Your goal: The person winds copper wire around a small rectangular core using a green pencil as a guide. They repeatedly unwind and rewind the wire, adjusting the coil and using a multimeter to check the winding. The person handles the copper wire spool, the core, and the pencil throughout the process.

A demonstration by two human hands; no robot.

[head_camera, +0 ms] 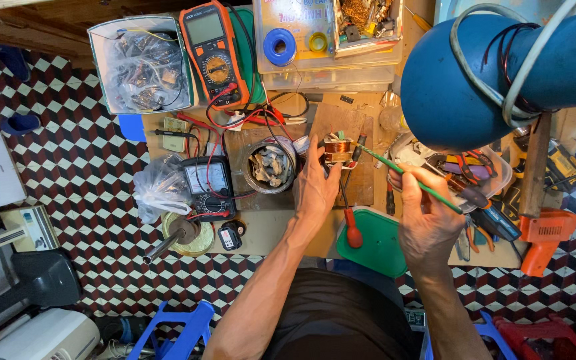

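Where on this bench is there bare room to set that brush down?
Barest patch: the tabletop strip between the tin, the small black meter and the left hand. The green tray by the right hand is mostly bare. Crowded: the back edge around the orange meter and the tool pile on the right.

Underside of copper-wound coil [339, 151] hidden by fingers of left hand [315, 187]; grip points not visible. Tip of green brush [408, 175] at 10 o'clock end lost against coil; contact undetermined. Handle end covered inside right hand [427, 220]. Blue lamp shade [461, 73] at 1 o'clock masking bench surface beneath; arm cut off by right edge. Contents of clear plastic bag [161, 190] at 9 o'clock too blurred to identify. Parts in grey tray [143, 63] at 11 o'clock too small to distinguish. Storage boxes [328, 33] at 12 o'clock cropped by top edge. Both forearms running out at bottom edge.
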